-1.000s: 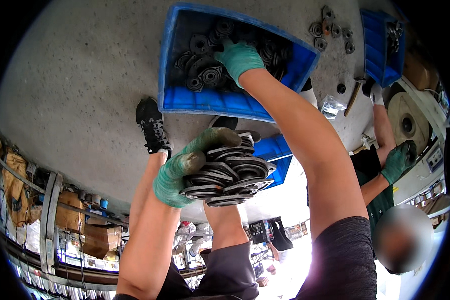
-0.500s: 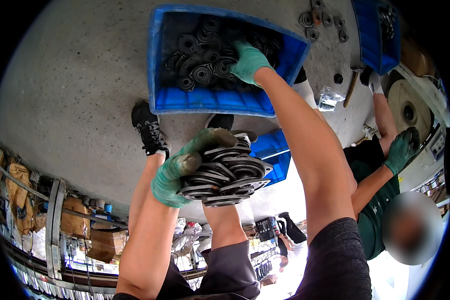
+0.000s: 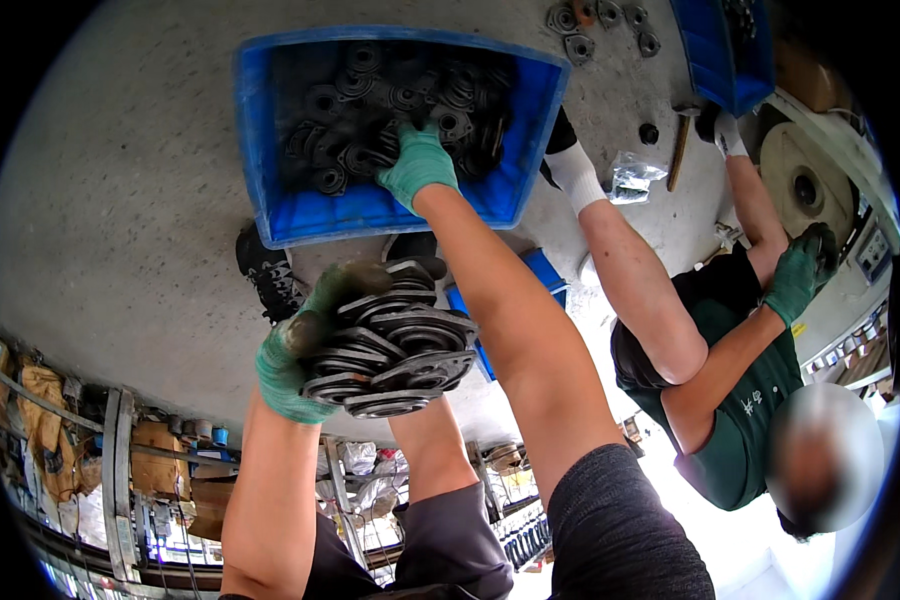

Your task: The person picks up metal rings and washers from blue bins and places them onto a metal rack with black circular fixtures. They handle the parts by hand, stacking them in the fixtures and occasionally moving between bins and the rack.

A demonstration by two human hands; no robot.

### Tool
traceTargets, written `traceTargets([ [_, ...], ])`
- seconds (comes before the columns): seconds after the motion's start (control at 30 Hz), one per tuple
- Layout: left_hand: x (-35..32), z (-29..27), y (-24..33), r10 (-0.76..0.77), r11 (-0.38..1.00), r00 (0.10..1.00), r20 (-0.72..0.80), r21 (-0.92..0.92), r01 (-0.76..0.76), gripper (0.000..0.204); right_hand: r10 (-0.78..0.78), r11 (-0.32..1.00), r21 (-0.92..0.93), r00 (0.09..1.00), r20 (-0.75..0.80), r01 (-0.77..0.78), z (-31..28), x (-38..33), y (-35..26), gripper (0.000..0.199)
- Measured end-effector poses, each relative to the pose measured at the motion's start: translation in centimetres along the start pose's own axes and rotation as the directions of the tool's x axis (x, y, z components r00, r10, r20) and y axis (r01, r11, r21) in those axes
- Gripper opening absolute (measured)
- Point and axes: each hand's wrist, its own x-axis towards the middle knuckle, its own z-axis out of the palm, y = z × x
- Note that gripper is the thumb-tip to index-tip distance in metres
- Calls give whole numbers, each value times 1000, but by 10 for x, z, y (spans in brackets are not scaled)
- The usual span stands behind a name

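My left hand, in a green knitted glove with worn dark fingertips, is closed around a stack of dark metal flanges. The stack is held up in front of my lap, its flat plates piled unevenly. My right hand, in a similar glove, is down inside the large blue crate. Its fingers are bent around a metal flange among the pile, and part of that flange is hidden. Several more loose flanges lie heaped about it in the crate.
A smaller blue bin stands behind my right forearm. To the right a co-worker sits with gloved hands near a round machine part. A hammer, a clear plastic bag and several flanges lie on the floor.
The view has shifted, so the crate and both hands appear farther left. My right hand has moved nearer to me and slightly left within the crate. My left hand keeps its stack.
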Motion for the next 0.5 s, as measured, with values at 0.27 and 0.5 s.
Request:
traceTargets([
  [0.27,12,10,-1,0,988,990,138,152,-21,76,-144,980,-119,983,116,158,-3,7,0,82],
  [0.5,10,7,0,-31,995,999,37,94,27,78,-356,864,-383,935,-3,328,-3,-13,-1,59],
])
